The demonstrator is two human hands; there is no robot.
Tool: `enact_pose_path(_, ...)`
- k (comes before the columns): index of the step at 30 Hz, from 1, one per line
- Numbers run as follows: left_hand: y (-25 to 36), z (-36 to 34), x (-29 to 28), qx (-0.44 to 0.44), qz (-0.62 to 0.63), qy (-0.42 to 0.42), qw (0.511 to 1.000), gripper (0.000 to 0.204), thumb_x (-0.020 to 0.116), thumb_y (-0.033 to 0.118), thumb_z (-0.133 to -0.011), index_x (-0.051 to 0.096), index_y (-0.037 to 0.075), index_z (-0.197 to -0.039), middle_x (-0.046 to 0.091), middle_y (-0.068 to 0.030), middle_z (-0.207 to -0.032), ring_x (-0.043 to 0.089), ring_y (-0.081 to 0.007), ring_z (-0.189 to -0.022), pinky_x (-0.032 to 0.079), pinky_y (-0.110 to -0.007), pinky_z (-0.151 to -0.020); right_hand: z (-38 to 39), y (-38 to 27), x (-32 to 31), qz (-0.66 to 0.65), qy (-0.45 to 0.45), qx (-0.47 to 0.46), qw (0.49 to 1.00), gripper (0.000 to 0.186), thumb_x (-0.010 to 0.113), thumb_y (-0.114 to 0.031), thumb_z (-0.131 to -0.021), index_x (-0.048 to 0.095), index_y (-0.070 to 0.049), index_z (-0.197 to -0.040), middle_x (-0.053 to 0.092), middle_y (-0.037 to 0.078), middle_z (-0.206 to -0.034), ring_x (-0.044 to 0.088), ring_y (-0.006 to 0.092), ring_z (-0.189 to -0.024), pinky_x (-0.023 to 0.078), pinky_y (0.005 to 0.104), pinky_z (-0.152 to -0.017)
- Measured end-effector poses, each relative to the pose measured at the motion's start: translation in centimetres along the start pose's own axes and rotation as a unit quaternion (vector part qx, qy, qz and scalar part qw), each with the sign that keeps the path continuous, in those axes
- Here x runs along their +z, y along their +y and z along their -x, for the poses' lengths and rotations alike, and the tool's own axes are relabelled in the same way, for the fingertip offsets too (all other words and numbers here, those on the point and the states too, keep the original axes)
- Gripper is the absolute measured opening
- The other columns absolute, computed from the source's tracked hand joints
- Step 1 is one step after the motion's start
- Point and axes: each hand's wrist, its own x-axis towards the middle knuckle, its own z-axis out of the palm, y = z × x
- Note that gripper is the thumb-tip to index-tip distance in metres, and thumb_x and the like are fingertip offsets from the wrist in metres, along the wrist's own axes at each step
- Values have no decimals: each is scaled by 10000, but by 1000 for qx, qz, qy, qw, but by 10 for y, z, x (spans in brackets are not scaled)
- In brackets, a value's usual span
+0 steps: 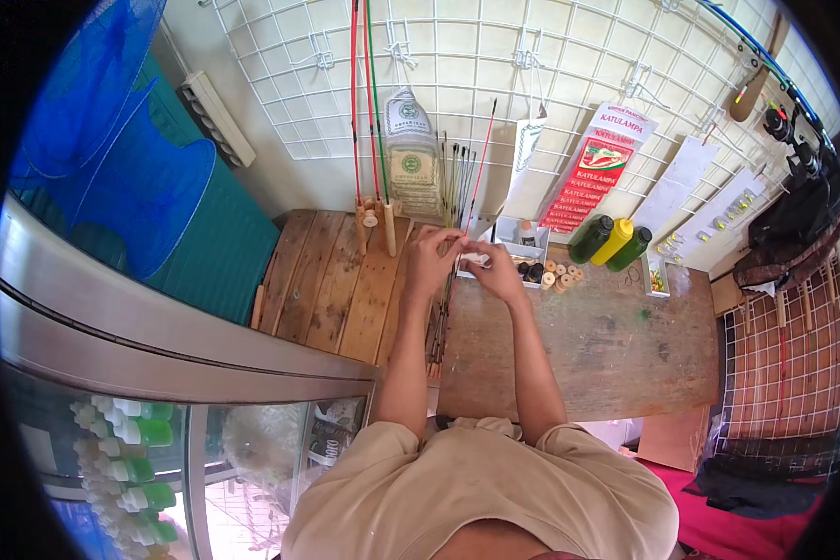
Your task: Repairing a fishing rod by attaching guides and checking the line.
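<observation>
Both hands are raised together over the far left edge of the worktable. My left hand (433,259) has its thumb and fingers pinched around a thin red fishing rod (481,161), whose dark tip points up and slightly right. Close beside it, my right hand (497,273) is closed in a pinch; what its fingertips hold is too small to make out. A small white piece (475,258) shows between the two hands. Below them, several thin dark rods (441,327) run down along the table's left side.
The brown worktable (588,355) carries wooden spools (562,276), a white tray (529,235), a yellow bottle (613,243) and green bottles. Upright rods with wooden handles (389,229) stand left on slatted boards (322,289). White wire grid (280,93) lines the wall, hung with packets.
</observation>
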Motion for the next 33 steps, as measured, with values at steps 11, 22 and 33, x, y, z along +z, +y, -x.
enact_pose_path(11, 16, -2, -1, -3, 83, 9, 997, 265, 709, 171, -790, 670, 80, -1036, 687, -59, -973, 610, -187, -884, 458, -299, -710, 0, 28, 16, -34, 29, -18, 999, 161, 647, -22, -814, 697, -9, -966, 686, 112, -847, 612, 174, -766, 503, 288, -660)
enact_pose_path(22, -41, 45, 17, -90, -20, -168, 981, 225, 724, 217, -765, 720, 126, -971, 672, -139, -913, 620, -266, -870, 461, -350, -738, -10, -52, -27, -46, 121, -63, 990, 157, 671, -95, -808, 721, -92, -958, 666, 94, -790, 542, 204, -736, 449, 297, -633)
enact_pose_path(33, -21, 19, 20, -78, 40, -36, 995, 158, 681, 153, -802, 716, 91, -943, 641, -130, -857, 606, -251, -827, 472, -328, -727, -1, -24, -13, -30, 60, -34, 997, 214, 661, -143, -822, 694, -99, -1029, 666, 74, -1005, 539, 224, -918, 472, 311, -721)
